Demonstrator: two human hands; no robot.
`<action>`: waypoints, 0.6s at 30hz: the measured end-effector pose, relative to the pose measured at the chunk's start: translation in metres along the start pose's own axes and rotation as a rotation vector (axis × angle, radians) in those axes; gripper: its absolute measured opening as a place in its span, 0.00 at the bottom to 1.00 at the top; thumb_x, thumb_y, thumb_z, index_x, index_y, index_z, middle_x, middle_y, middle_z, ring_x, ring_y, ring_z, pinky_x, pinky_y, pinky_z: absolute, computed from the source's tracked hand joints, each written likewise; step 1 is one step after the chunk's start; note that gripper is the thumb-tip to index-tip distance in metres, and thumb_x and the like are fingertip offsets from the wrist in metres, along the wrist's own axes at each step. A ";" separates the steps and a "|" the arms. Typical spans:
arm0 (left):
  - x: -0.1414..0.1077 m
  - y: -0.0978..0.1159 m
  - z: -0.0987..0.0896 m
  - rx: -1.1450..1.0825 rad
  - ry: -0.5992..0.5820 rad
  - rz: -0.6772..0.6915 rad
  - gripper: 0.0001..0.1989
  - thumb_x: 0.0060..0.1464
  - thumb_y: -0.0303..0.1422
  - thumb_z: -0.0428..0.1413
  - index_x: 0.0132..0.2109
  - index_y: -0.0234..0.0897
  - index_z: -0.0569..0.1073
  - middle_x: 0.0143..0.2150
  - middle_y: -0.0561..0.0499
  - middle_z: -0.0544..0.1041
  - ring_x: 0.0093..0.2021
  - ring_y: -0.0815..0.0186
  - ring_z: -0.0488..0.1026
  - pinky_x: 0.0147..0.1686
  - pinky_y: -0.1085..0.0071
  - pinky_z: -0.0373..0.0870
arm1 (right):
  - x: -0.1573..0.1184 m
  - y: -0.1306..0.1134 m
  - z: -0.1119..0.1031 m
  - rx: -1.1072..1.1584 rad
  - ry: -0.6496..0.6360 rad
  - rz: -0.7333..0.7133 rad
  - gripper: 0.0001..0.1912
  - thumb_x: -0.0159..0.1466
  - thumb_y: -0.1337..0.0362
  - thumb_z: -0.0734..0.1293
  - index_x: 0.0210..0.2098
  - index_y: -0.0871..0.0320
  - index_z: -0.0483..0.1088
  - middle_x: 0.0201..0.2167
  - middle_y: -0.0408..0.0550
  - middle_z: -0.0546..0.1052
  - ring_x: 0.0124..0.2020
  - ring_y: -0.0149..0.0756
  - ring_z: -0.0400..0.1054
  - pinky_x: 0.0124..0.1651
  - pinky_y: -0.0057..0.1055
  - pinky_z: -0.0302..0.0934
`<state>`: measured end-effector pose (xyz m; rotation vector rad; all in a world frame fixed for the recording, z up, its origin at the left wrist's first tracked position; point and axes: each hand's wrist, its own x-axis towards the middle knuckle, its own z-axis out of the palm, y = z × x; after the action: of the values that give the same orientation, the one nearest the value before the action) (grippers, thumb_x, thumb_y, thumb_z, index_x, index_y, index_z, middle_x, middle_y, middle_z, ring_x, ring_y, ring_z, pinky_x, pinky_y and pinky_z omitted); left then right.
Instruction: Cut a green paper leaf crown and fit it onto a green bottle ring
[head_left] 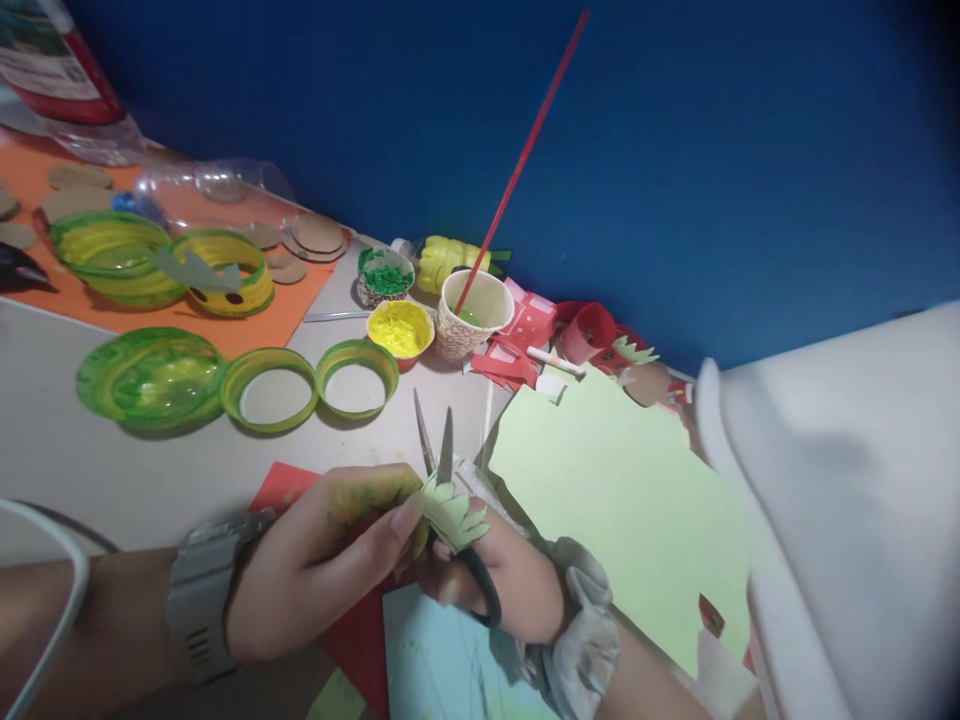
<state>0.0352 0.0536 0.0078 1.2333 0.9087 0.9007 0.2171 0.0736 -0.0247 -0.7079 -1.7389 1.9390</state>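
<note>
Between thumb and fingers, my left hand (322, 570) pinches a small light green paper cutout (452, 515) with a jagged, leafy edge. Yellow and green paint stains that hand. My right hand (502, 570) is closed around the dark handle of a pair of scissors (445, 450); part of its fingers is hidden behind the cutout. The scissor blades stand apart and point away from me, just behind the paper. Under my hands lie a red sheet (360, 640) and a light blue sheet (442, 660).
Green-yellow painted plastic rings (356, 380) stand at left. Behind are cups of yellow paint (401, 330) and green paint (385, 278), plus a paper cup (474, 312) holding a long red stick. A large light green sheet (607, 480) lies right, beside a white curved surface (847, 480). A blue partition (675, 180) rises behind.
</note>
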 end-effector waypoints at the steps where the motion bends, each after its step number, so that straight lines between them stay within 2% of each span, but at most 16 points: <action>1: 0.000 0.000 0.001 -0.008 0.007 -0.008 0.21 0.62 0.44 0.48 0.26 0.37 0.71 0.19 0.56 0.62 0.21 0.72 0.58 0.21 0.76 0.58 | 0.000 0.000 0.000 0.012 0.003 -0.009 0.07 0.56 0.69 0.68 0.27 0.57 0.64 0.28 0.41 0.70 0.31 0.34 0.66 0.37 0.28 0.63; 6: -0.001 0.002 0.002 -0.038 0.010 -0.083 0.24 0.60 0.50 0.47 0.27 0.37 0.76 0.18 0.55 0.62 0.19 0.72 0.54 0.17 0.75 0.54 | 0.000 0.000 0.000 -0.003 0.012 -0.010 0.05 0.57 0.69 0.67 0.33 0.57 0.68 0.29 0.42 0.70 0.31 0.34 0.66 0.38 0.29 0.64; 11: -0.001 0.001 0.002 -0.072 0.006 -0.082 0.26 0.59 0.52 0.47 0.29 0.37 0.77 0.19 0.54 0.63 0.19 0.71 0.56 0.18 0.75 0.56 | -0.002 0.000 0.002 0.013 0.000 0.029 0.07 0.59 0.65 0.69 0.38 0.56 0.70 0.32 0.43 0.73 0.34 0.36 0.69 0.40 0.30 0.65; 14: -0.001 -0.002 0.001 -0.114 -0.001 -0.056 0.24 0.59 0.51 0.49 0.31 0.36 0.76 0.21 0.54 0.65 0.21 0.72 0.57 0.19 0.76 0.57 | -0.002 0.002 0.001 -0.001 0.013 0.012 0.09 0.59 0.63 0.69 0.39 0.57 0.70 0.32 0.44 0.73 0.32 0.35 0.68 0.38 0.29 0.65; 18: -0.001 -0.005 -0.002 -0.164 -0.011 0.000 0.17 0.63 0.42 0.49 0.31 0.37 0.72 0.22 0.56 0.65 0.22 0.73 0.59 0.21 0.79 0.59 | -0.002 0.003 0.000 -0.001 -0.001 0.028 0.13 0.59 0.61 0.69 0.43 0.58 0.69 0.33 0.45 0.73 0.33 0.36 0.68 0.36 0.30 0.64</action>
<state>0.0338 0.0528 0.0026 1.0968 0.8094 0.9487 0.2186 0.0723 -0.0278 -0.7364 -1.7396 1.9573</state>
